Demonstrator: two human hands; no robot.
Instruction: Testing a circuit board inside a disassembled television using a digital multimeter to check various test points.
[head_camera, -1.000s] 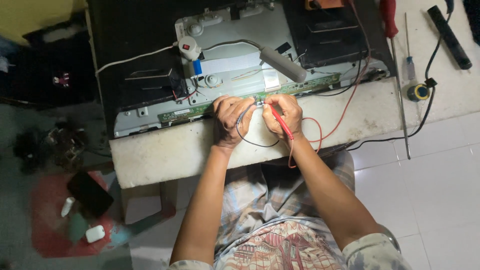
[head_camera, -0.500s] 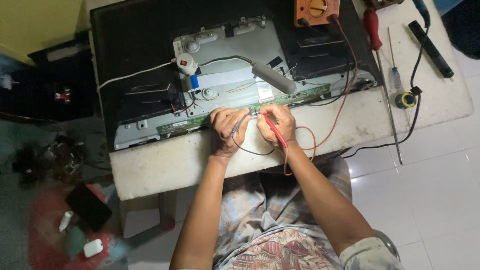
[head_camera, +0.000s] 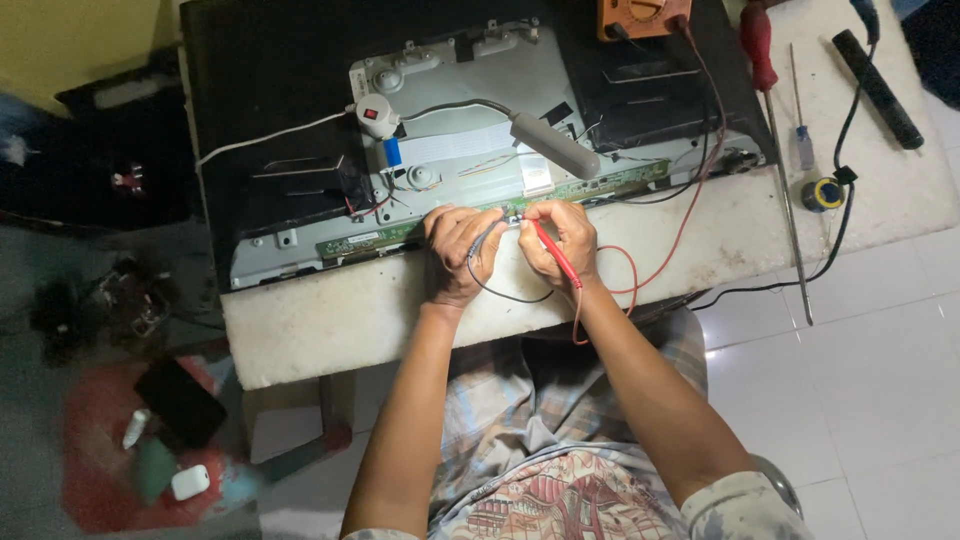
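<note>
An opened flat-screen set lies face down on the white worktop (head_camera: 330, 320), its metal chassis (head_camera: 470, 120) bare. A long green circuit strip (head_camera: 610, 182) runs along its near edge. My left hand (head_camera: 455, 250) pinches a black test probe (head_camera: 488, 238) against the strip. My right hand (head_camera: 558, 240) grips a red test probe (head_camera: 552, 250), tip on the same spot. Red and black leads (head_camera: 690, 200) trail back to an orange meter (head_camera: 640, 15) at the far edge.
A small grey lamp (head_camera: 555, 145) on a flexible neck hangs over the board. Screwdrivers (head_camera: 770, 90), a tape roll (head_camera: 822, 193) and a black bar (head_camera: 878, 88) lie at the right. A phone (head_camera: 180, 400) and small white items sit on a red mat on the floor at left.
The view has shifted slightly, so the set appears lower in the picture. Both hands stay on the green strip with the probes in the same place.
</note>
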